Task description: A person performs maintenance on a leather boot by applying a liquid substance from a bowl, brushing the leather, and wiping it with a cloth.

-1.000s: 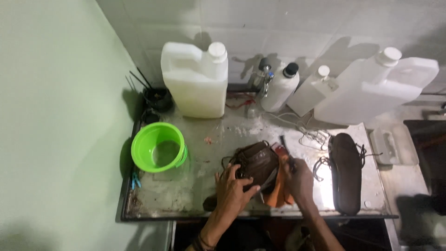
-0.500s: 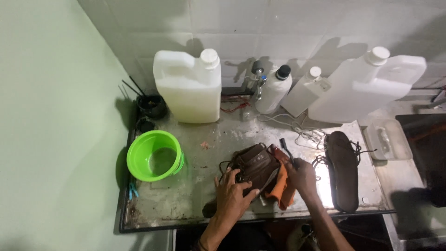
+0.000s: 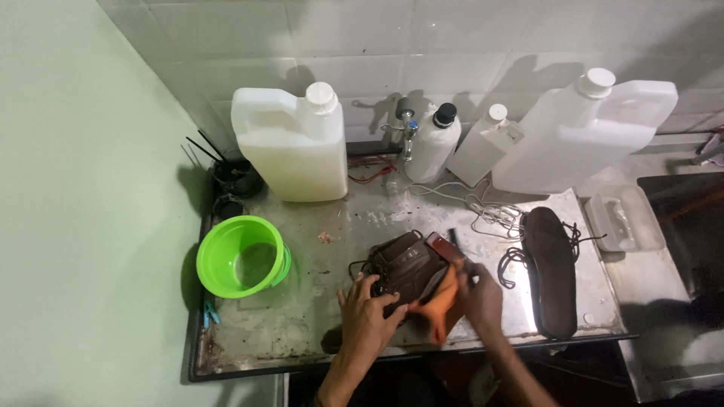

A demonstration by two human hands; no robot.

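A dark brown shoe [image 3: 403, 265] lies on a wet metal table [image 3: 302, 332] near its front edge. My left hand [image 3: 367, 310] presses down on the shoe's near side and holds it. My right hand [image 3: 479, 295] grips an orange cloth [image 3: 439, 310] against the shoe's right side. A dark insole [image 3: 550, 270] with black laces [image 3: 511, 260] lies flat to the right of my right hand.
A green plastic bowl [image 3: 240, 256] stands at the left. Two big white jugs [image 3: 294, 143] [image 3: 584, 136] and two smaller white bottles [image 3: 431, 143] [image 3: 483, 147] line the tiled back wall by a tap [image 3: 407, 120]. A clear plastic tray [image 3: 624, 220] sits at the far right.
The view has shifted a little; the table sits higher and more to the right. Both hands have stayed on the shoe, with the right hand and cloth working at its right side.
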